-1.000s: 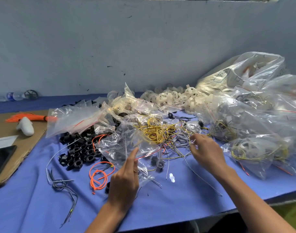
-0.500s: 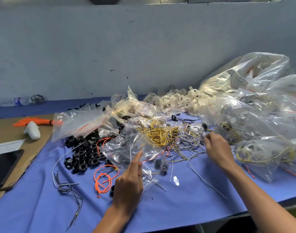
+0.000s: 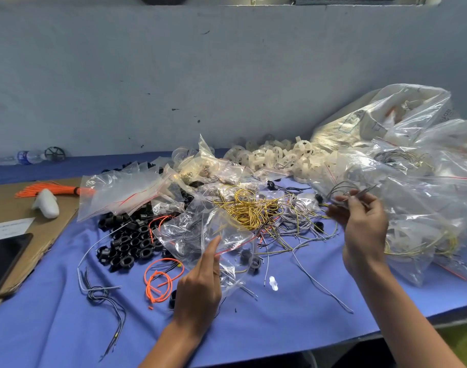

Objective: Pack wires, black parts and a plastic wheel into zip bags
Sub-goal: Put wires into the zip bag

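Found left grip (image 3: pixel 200 285) pinching zip bag (image 3: pixel 208 235) at its red seal; contents unclear. Right of bag, noted right grip (image 3: pixel 362 229) pinching grey wires (image 3: pixel 341 188), not yet bagged. Left of bag, logged loose black parts (image 3: pixel 126 243). Beyond bag, yellow wires (image 3: pixel 245 208), then plastic wheels (image 3: pixel 274 155). Far right, filled bags (image 3: pixel 426 208). Judged packing partway, much left.

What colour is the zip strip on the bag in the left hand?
Red zip strip on the clear zip bag in the left hand; head view.
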### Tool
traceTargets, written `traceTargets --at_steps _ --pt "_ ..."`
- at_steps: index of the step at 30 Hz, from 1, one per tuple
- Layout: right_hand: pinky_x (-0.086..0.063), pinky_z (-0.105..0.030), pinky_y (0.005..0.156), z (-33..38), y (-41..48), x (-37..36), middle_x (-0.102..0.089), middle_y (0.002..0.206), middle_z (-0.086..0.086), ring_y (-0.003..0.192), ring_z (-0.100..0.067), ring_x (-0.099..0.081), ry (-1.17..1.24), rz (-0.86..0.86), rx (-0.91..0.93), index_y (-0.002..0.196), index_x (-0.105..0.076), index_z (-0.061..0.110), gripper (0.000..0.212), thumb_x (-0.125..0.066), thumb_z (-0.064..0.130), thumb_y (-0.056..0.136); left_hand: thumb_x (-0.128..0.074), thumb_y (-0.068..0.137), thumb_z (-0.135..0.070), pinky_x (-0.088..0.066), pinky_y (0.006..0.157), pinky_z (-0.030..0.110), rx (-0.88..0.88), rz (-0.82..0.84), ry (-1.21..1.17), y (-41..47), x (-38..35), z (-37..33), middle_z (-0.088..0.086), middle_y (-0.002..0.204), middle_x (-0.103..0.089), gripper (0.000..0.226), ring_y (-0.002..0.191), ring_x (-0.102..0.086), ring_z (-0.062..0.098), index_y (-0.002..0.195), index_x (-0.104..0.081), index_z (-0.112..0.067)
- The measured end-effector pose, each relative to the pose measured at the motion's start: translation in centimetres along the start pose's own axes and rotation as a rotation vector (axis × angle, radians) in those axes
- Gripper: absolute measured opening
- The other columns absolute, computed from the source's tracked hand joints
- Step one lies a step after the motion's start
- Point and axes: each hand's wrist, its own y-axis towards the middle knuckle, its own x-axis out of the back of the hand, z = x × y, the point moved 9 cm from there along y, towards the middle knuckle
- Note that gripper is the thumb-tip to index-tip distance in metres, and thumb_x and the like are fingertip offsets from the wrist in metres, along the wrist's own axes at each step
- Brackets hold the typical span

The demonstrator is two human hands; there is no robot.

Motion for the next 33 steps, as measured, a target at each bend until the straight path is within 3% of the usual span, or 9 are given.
traceTargets --at_steps 8,16,18,22,24,26,28,31,33 --pt "-0.045 -0.024 0.045 -4.2 -9.9 -1.3 -0.067 0.07 -0.007 0.053 -0.017 -0.052 -0.108 0.258 -0.181 0.093 -0.062 0.009 0.017 -0.048 0.001 0.096 -0.039 0.1 -0.027 -0.035 0.039 0.033 -0.002 0.013 0.006 0.0 -0.2 -0.1 0.009 0.096 -0.076 0.044 0.053 -0.065 0.029 0.136 -0.058 -0.009" --pt "-0.059 -0.039 0.063 -9.1 -15.4 -5.8 -0.072 0.081 -0.012 0.062 -0.024 -0.067 -0.232 0.468 -0.344 0.085 -0.064 0.015 0.011 -0.059 0.009 0.093 -0.038 0.1 -0.029 -0.036 0.041 0.035 0.01 0.013 0.039 0.1 -0.2 -0.1 0.01 0.101 -0.076 0.044 0.059 -0.066 0.032 0.135 -0.059 -0.012" --pt "-0.06 -0.043 0.067 -9.9 -16.0 -7.6 -0.069 0.077 -0.008 0.065 -0.022 -0.07 -0.378 0.581 -0.311 0.082 -0.063 0.016 0.01 -0.06 0.014 0.092 -0.039 0.1 -0.029 -0.038 0.043 0.036 0.019 0.029 0.029 0.1 -0.3 0.1 0.008 0.099 -0.076 0.044 0.063 -0.067 0.032 0.136 -0.058 -0.015" --pt "-0.052 -0.041 0.064 -9.9 -15.9 -12.5 -0.058 0.063 0.002 0.067 -0.02 -0.063 -0.839 0.876 -0.019 0.068 -0.052 0.018 0.02 -0.053 0.025 0.087 -0.043 0.094 -0.026 -0.037 0.047 0.031 0.033 0.06 -0.002 -0.1 -0.5 0.5 0.005 0.099 -0.076 0.047 0.067 -0.067 0.027 0.138 -0.056 -0.018" --pt "-0.053 -0.04 0.062 -10.6 -15.5 -14.3 -0.06 0.062 -0.001 0.066 -0.022 -0.062 -0.892 0.964 -0.069 0.059 -0.054 0.021 0.024 -0.052 0.019 0.083 -0.043 0.094 -0.026 -0.041 0.047 0.032 0.027 0.069 0.001 -0.1 -0.6 0.6 0.004 0.102 -0.075 0.046 0.07 -0.068 0.026 0.138 -0.057 -0.02" --pt "-0.05 -0.037 0.057 -11.4 -14.8 -15.1 -0.06 0.057 -0.003 0.059 -0.023 -0.058 -0.801 0.921 -0.212 0.052 -0.056 0.022 0.028 -0.055 0.013 0.078 -0.044 0.097 -0.027 -0.046 0.05 0.031 0.005 0.049 -0.008 0.0 -0.5 0.4 0.003 0.104 -0.075 0.042 0.075 -0.07 0.022 0.135 -0.06 -0.018" --pt "-0.042 -0.032 0.051 -11.8 -14.2 -15.5 -0.055 0.054 0.001 0.055 -0.017 -0.049 -0.581 0.789 -0.357 0.057 -0.059 0.022 0.026 -0.059 0.004 0.075 -0.044 0.097 -0.025 -0.047 0.05 0.03 -0.017 0.024 -0.002 0.0 -0.3 0.1 0.004 0.1 -0.076 0.041 0.075 -0.071 0.02 0.132 -0.063 -0.013" --pt "-0.046 -0.025 0.046 -13.3 -14.6 -16.5 -0.069 0.068 -0.003 0.06 -0.013 -0.063 -0.179 0.629 -0.646 0.082 -0.066 0.012 0.025 -0.056 -0.011 0.084 -0.046 0.093 -0.022 -0.046 0.052 0.027 -0.039 0.001 0.011 0.2 -0.2 -0.3 0.006 0.092 -0.076 0.044 0.073 -0.07 0.018 0.129 -0.064 -0.006" --pt "-0.051 -0.023 0.059 -14.3 -16.6 -17.7 -0.073 0.086 -0.01 0.082 -0.022 -0.072 0.014 0.659 -0.876 0.104 -0.062 0.008 0.023 -0.049 -0.008 0.093 -0.048 0.087 -0.019 -0.04 0.051 0.027 -0.031 0.005 0.01 0.2 0.1 -0.2 0.008 0.082 -0.074 0.049 0.066 -0.065 0.02 0.13 -0.062 -0.003"
